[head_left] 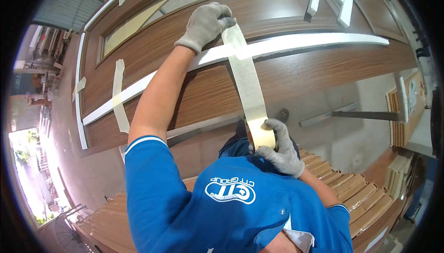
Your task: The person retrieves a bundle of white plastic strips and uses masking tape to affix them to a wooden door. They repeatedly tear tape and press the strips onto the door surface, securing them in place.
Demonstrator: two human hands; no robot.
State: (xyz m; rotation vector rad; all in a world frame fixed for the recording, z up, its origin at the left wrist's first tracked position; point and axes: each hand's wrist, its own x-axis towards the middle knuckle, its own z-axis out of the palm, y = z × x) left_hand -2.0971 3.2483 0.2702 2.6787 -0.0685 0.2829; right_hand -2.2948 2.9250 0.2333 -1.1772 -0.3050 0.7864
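My left hand (208,25), in a grey work glove, reaches far across a brown wood-grain door (291,74). Its fingers are closed at the free end of a pale masking tape strip (245,74). The strip runs over a long white foam strip (305,43) lying along the door, and back toward my body. Close to my waist, my right hand (283,151), gloved too, grips the tape roll (262,133) between thumb and fingers. The strip looks stretched between both hands. Left of my arm, a shorter tape piece (119,98) crosses the same foam strip.
Loose white foam strips (347,3) lie at the door's far right. Another white strip (79,91) edges its left end. A metal bar (328,114) sits beyond the door's near edge. Stacked brown cardboard-wrapped panels (360,197) stand behind me on the right.
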